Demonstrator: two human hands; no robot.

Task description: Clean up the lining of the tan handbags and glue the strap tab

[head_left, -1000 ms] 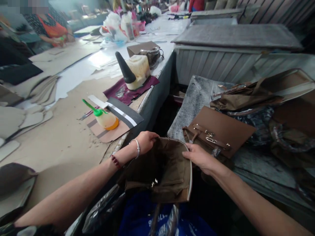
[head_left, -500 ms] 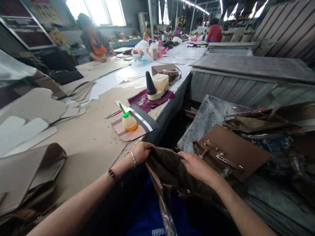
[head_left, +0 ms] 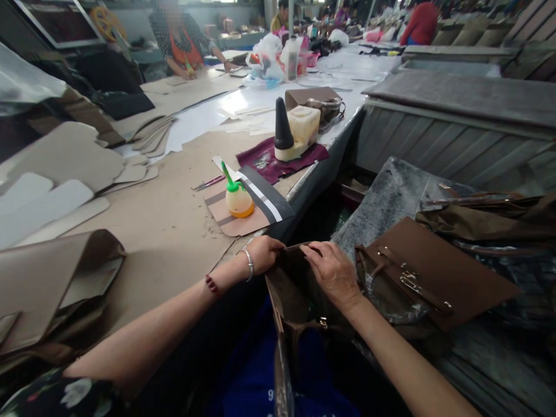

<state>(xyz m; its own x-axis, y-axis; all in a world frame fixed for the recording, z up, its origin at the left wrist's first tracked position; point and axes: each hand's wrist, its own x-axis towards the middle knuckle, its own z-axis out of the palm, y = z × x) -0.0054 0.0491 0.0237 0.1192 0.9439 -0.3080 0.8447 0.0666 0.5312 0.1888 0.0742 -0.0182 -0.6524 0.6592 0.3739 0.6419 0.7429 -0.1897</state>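
Observation:
In front of my lap is a brown handbag (head_left: pixel 286 286), its mouth facing up and its inside dark. My left hand (head_left: pixel 262 255) pinches the left end of its upper edge between thumb and fingers. Farther right along that same edge, my right hand (head_left: pixel 333 273) is closed on the rim with its fingertips. A small metal clasp shows on the bag below my right hand. Beside me on the right lies another brown handbag (head_left: pixel 443 266) with metal fittings and a handle partly wrapped in plastic.
On the table (head_left: pixel 174 202) stand a green-tipped squeeze bottle (head_left: pixel 238 200) and a cream container with a black cone (head_left: pixel 289 133) on purple material. Cut pieces (head_left: pixel 65 156) and a taupe bag (head_left: pixel 56 284) lie left. A person in an orange apron (head_left: pixel 186 49) works across the table.
My right hand has shifted its hold, its fingers now bent over the rim and nearer my left hand. The view has tilted down and turned slightly left.

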